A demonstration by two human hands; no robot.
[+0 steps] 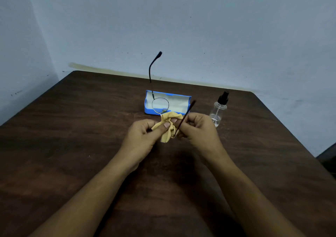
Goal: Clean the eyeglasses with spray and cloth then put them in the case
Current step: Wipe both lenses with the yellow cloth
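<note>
Bridging both hands: eyeglasses in cloth

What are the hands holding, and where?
The glasses, by the lens that is wrapped in the cloth. The left hand and right hand both pinch it there.

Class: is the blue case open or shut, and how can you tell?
Open: the case shows its pale lining, lid raised behind.

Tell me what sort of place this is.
Probably a plain indoor room, sparsely furnished: a dark wooden table stands against bare pale-blue walls near a corner, and on it are an open blue glasses case and a small spray bottle.
</note>
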